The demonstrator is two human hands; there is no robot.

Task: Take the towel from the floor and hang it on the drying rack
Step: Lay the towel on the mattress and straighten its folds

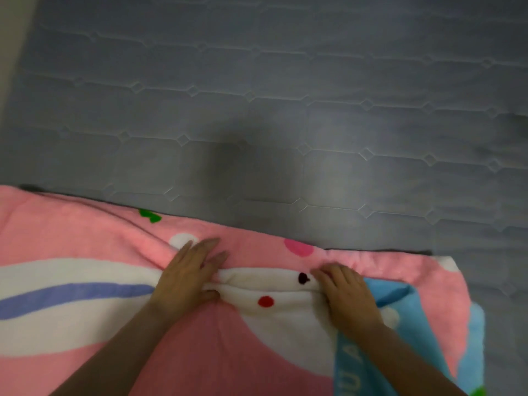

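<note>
Towel (85,252), pink with white, blue and spotted print, lies spread on grey tiled floor (285,95) beneath both hands; left hand (188,277) pinches a raised white fold, fingers fairly straight; right hand (347,295) grips the same fold, fingers curled; fold runs between the hands.

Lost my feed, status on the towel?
Left hand and right hand both pinching a fold of the towel. Towel flat on the floor. Rack not in view.
</note>
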